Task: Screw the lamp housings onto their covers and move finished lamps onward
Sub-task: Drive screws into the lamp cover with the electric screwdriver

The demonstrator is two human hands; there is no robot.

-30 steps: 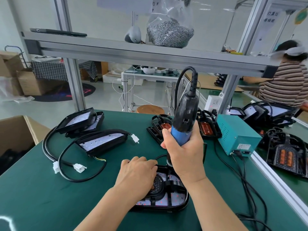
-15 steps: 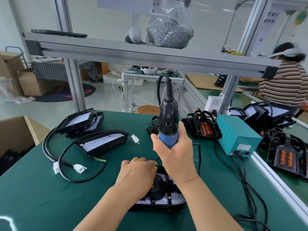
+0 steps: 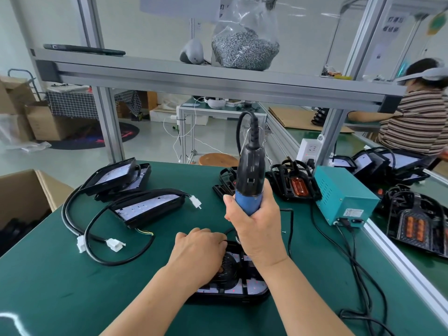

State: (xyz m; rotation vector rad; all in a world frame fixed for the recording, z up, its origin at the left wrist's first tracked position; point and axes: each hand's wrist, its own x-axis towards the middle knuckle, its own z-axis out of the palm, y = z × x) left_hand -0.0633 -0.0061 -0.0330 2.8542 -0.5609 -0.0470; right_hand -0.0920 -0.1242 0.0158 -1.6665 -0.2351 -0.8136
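A black lamp housing (image 3: pixel 242 286) lies on the green table (image 3: pixel 72 287) in front of me, on its cover. My left hand (image 3: pixel 198 253) rests on top of it with curled fingers holding its upper left part. My right hand (image 3: pixel 254 221) grips the blue and black electric screwdriver (image 3: pixel 249 175) upright, its tip hidden behind the hand near the housing's far edge. Two finished lamps (image 3: pixel 145 206) (image 3: pixel 116 175) with black cables lie at the left. Black covers with orange inserts (image 3: pixel 293 183) wait at the back.
A teal power box (image 3: pixel 344 197) stands at the right, its cords trailing over the table. A cardboard box (image 3: pixel 24 197) sits off the left edge. An overhead shelf holds a bag of screws (image 3: pixel 244 52). Another person (image 3: pixel 421 117) works at the far right beside more lamps (image 3: pixel 417 224).
My right hand has swung the screwdriver leftward from the housing's right side to its far middle edge. The left hand has stayed on the housing.
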